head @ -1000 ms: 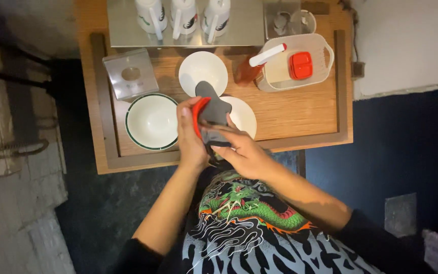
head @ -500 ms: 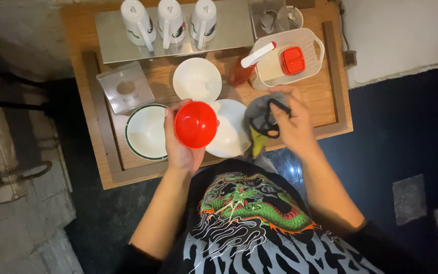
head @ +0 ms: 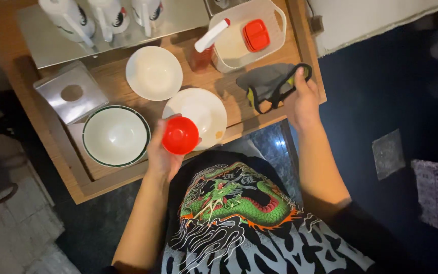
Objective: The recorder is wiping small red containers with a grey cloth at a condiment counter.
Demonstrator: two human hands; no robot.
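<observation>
My left hand (head: 159, 152) holds a small red bowl (head: 180, 135) above the near edge of the wooden table (head: 117, 177), next to a white plate (head: 201, 114). My right hand (head: 302, 104) rests at the table's right edge, fingers on a grey cloth with a black and yellow trim (head: 269, 83) that lies on the wood.
A green-rimmed white bowl (head: 116, 136) and a second white bowl (head: 154, 73) sit left of the plate. A clear square box (head: 71, 93), a metal tray (head: 46, 45) with three white mugs, a spray bottle (head: 204, 48) and a white basket (head: 280, 35) with a red-lidded container stand behind.
My hands have come apart: the right one carried the grey cloth to the table's right edge and laid it down, while the left kept the red bowl and lowered it.
</observation>
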